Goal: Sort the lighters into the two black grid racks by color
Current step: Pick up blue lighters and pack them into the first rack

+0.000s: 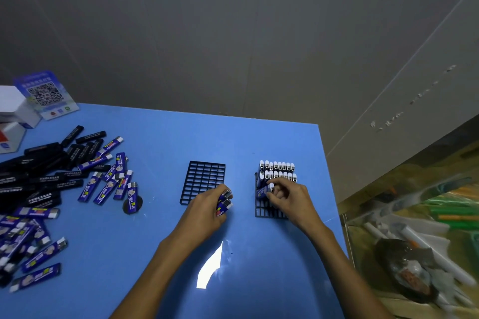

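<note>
Blue table [160, 137], seen from above. Right hand [287, 197] sits over the right grid rack [269, 211], fingers curled, thumb and fingertips pinching one blue lighter [265, 190] that lies tilted, its white cap end up toward the thumb, its lower end at the rack's left side. Just beyond those fingertips, two rows of blue lighters [278, 170] stand upright in the rack's far cells, white caps and metal tops showing; whether the pinched lighter is already seated in a cell I cannot tell. The near cells of this rack, below the palm, show bare black grid. Left hand [207, 211] rests on the table to the left of the right hand, fingers wrapped round a small bundle of blue lighters [224, 202], at least two, metal tops poking out past the fingertips toward the right. The left grid rack [203, 176] lies flat just beyond the left knuckles, its near right corner covered by the hand, no lighter visible in its cells. Well to the left of both hands: a loose heap of black lighters [49, 163] on the far side, and scattered blue loose lighters [108, 184] nearer and along the table's left edge. One of them lies on a dark round disc [132, 206]. At the far left corner, a white box [13, 106] and a QR-code card [45, 94] standing behind it.
</note>
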Demonstrator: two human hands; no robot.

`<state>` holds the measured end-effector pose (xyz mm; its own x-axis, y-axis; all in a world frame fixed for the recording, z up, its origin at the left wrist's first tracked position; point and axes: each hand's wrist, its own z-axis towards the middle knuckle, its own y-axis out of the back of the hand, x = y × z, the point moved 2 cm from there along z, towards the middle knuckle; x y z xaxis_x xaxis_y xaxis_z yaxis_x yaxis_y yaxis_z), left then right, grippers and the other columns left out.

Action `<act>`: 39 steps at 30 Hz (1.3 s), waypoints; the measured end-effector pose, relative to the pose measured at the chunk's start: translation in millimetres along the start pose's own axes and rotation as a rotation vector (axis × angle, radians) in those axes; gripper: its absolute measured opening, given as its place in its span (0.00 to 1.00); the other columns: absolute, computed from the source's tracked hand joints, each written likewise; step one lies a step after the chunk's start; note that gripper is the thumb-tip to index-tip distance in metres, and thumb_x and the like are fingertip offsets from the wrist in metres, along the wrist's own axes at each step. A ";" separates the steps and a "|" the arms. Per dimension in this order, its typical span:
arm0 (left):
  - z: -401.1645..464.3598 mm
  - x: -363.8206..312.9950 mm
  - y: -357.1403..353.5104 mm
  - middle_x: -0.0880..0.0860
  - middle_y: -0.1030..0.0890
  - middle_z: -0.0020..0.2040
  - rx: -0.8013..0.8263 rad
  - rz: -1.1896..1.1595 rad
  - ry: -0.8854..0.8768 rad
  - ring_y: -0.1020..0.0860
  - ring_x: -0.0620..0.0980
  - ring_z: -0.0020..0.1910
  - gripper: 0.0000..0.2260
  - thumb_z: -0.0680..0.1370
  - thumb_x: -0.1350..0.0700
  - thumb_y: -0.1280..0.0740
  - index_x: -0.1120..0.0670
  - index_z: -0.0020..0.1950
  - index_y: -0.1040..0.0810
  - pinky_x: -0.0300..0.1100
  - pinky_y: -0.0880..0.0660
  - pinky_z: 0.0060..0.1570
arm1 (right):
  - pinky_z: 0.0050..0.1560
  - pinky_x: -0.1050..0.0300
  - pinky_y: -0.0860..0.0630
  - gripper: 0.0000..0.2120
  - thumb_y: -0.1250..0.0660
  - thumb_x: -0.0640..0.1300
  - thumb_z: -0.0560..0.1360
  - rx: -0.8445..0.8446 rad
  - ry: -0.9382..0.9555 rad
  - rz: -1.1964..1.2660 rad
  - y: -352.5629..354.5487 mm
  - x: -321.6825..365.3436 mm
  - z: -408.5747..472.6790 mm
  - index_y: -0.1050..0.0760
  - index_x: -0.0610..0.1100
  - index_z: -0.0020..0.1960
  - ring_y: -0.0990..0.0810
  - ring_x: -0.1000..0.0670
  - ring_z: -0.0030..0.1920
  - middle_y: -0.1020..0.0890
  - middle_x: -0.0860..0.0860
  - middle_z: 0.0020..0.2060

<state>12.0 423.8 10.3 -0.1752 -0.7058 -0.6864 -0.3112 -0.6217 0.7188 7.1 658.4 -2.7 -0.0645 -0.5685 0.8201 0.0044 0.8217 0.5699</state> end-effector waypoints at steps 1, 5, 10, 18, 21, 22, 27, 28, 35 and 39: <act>0.5 -0.2 0.1 0.48 0.21 0.46 0.000 0.002 0.001 0.22 0.48 0.43 0.15 0.71 0.65 0.31 0.50 0.53 0.26 0.45 0.22 0.44 | 0.38 0.69 0.28 0.08 0.28 0.36 0.73 0.002 0.019 -0.038 -1.2 -0.9 2.0 0.20 0.44 0.51 0.29 0.57 0.30 0.25 0.53 0.31; 1.5 -0.1 1.8 0.47 0.21 0.45 0.007 0.014 0.009 0.23 0.47 0.42 0.15 0.71 0.65 0.32 0.50 0.53 0.26 0.43 0.23 0.43 | 0.42 0.62 0.27 0.07 0.31 0.41 0.75 0.055 0.102 -0.224 -7.5 -5.1 7.8 0.22 0.43 0.53 0.25 0.55 0.36 0.22 0.51 0.36; 1.7 1.6 3.9 0.47 0.21 0.46 0.012 0.019 0.020 0.23 0.47 0.43 0.14 0.72 0.64 0.32 0.50 0.54 0.26 0.41 0.23 0.43 | 0.43 0.60 0.32 0.07 0.34 0.43 0.78 0.052 0.113 -0.286 -15.6 -8.2 9.4 0.23 0.44 0.55 0.26 0.53 0.41 0.23 0.54 0.40; 1.5 3.4 4.1 0.48 0.21 0.47 0.009 0.023 0.019 0.23 0.47 0.44 0.14 0.72 0.63 0.32 0.50 0.54 0.26 0.43 0.22 0.46 | 0.36 0.62 0.25 0.04 0.30 0.47 0.75 0.006 0.020 -0.043 -18.1 -15.0 7.3 0.22 0.51 0.50 0.25 0.54 0.32 0.20 0.53 0.36; 2.1 2.8 3.7 0.48 0.21 0.48 0.008 0.020 0.011 0.23 0.47 0.45 0.15 0.72 0.63 0.31 0.50 0.55 0.26 0.42 0.22 0.46 | 0.36 0.65 0.27 0.05 0.29 0.45 0.75 -0.002 0.010 0.030 -17.2 -17.6 6.2 0.22 0.52 0.49 0.27 0.56 0.31 0.20 0.52 0.35; 1.8 3.0 3.7 0.48 0.21 0.48 0.009 0.021 0.011 0.23 0.47 0.44 0.15 0.72 0.64 0.31 0.50 0.55 0.26 0.42 0.22 0.45 | 0.36 0.65 0.27 0.05 0.29 0.45 0.75 0.000 0.011 0.039 -17.6 -18.2 6.4 0.22 0.54 0.49 0.27 0.56 0.31 0.20 0.51 0.35; 0.4 1.6 3.2 0.47 0.21 0.46 0.002 0.018 -0.004 0.24 0.47 0.43 0.15 0.72 0.64 0.32 0.51 0.55 0.26 0.41 0.24 0.44 | 0.37 0.63 0.26 0.05 0.28 0.44 0.75 0.017 0.013 0.038 -24.2 -17.5 8.4 0.22 0.53 0.48 0.27 0.55 0.32 0.21 0.50 0.35; 0.0 1.1 3.2 0.47 0.21 0.46 0.001 0.018 -0.004 0.24 0.47 0.43 0.15 0.72 0.64 0.32 0.51 0.55 0.26 0.41 0.24 0.44 | 0.38 0.62 0.26 0.04 0.29 0.45 0.75 0.023 0.017 0.022 -26.3 -16.7 9.1 0.22 0.51 0.49 0.27 0.56 0.32 0.21 0.50 0.35; -1.4 0.9 6.0 0.45 0.22 0.46 0.003 0.017 0.022 0.24 0.47 0.43 0.15 0.72 0.64 0.32 0.50 0.55 0.26 0.41 0.24 0.44 | 0.38 0.65 0.27 0.05 0.30 0.45 0.76 -0.017 0.006 0.002 -33.2 -14.1 11.1 0.21 0.44 0.49 0.26 0.56 0.33 0.21 0.48 0.34; -5.2 1.2 6.0 0.45 0.24 0.44 -0.002 0.011 0.019 0.25 0.47 0.42 0.15 0.71 0.64 0.32 0.50 0.54 0.26 0.40 0.25 0.43 | 0.42 0.53 0.22 0.04 0.30 0.45 0.76 -0.019 -0.026 0.029 -36.5 -14.1 11.0 0.21 0.44 0.49 0.21 0.48 0.37 0.20 0.47 0.35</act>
<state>14.8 417.5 14.4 -0.1609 -0.7189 -0.6762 -0.3076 -0.6145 0.7265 -3.2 636.9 -35.6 -0.0900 -0.5430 0.8349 0.0259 0.8367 0.5470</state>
